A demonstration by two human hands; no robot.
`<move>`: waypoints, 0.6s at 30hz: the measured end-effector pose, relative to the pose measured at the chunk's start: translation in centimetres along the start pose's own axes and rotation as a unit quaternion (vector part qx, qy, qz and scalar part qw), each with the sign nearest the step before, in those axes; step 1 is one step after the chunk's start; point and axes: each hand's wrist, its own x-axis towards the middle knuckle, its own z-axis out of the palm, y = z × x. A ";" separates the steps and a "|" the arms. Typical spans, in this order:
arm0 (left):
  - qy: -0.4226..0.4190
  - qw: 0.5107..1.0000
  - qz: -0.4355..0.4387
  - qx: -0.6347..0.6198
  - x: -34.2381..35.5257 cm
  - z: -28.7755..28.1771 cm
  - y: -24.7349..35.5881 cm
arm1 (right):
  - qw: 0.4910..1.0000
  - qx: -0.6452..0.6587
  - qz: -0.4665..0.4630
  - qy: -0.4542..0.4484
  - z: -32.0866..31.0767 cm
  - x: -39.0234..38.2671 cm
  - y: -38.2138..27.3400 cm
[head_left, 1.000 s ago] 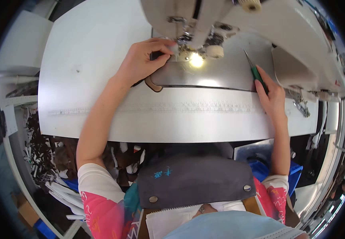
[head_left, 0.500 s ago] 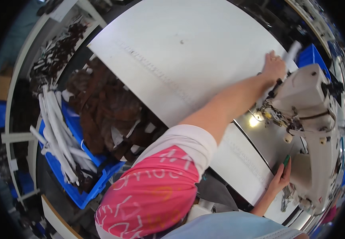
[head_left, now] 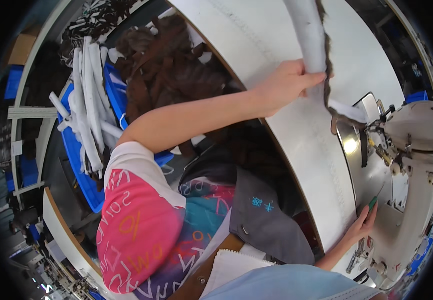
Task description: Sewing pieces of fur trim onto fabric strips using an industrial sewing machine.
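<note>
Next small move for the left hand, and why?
Probably guide the white strip toward the sewing machine: the left hand pinches it partway along, one end lies close to the machine, and the right hand holds a green-handled pointed tool.

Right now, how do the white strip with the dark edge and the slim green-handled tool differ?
Size: the white strip with the dark edge is far larger than the slim green-handled tool.
Shape: the strip curves toward the pale sewing machine; the tool looks straight.
Colour: the strip is mostly white, the tool's handle green.
Both are held: the strip in the left hand, the tool in the right hand.
</note>
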 end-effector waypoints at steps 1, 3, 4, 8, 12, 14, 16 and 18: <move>-0.008 1.000 -0.004 -0.006 -0.2 0.3 -0.1 | 0.999 0.004 0.040 -0.007 -0.5 -0.1 -0.2; 0.025 1.000 0.008 0.016 1.4 1.3 -0.3 | 0.996 -0.038 0.084 0.001 0.3 -0.3 -2.1; 0.018 0.999 0.028 -0.009 2.9 1.2 -0.6 | 0.996 0.006 0.090 0.015 1.3 -0.6 -2.5; 0.066 0.969 0.220 0.089 15.6 1.9 -2.5 | 0.987 -0.153 -0.015 0.040 2.5 -0.4 -3.9; 0.087 0.790 0.306 0.524 26.3 7.9 -6.8 | 0.970 -0.240 -0.010 0.050 1.3 0.4 -3.1; 0.053 0.769 0.318 0.552 28.4 11.8 -9.2 | 0.966 -0.248 -0.011 0.071 1.0 0.2 -2.8; 0.028 0.742 0.329 0.584 30.4 14.4 -10.2 | 0.965 -0.248 -0.019 0.087 1.1 0.4 -2.6; 0.008 0.707 0.375 0.600 32.7 15.5 -10.4 | 0.965 -0.250 -0.013 0.077 1.2 0.5 -2.6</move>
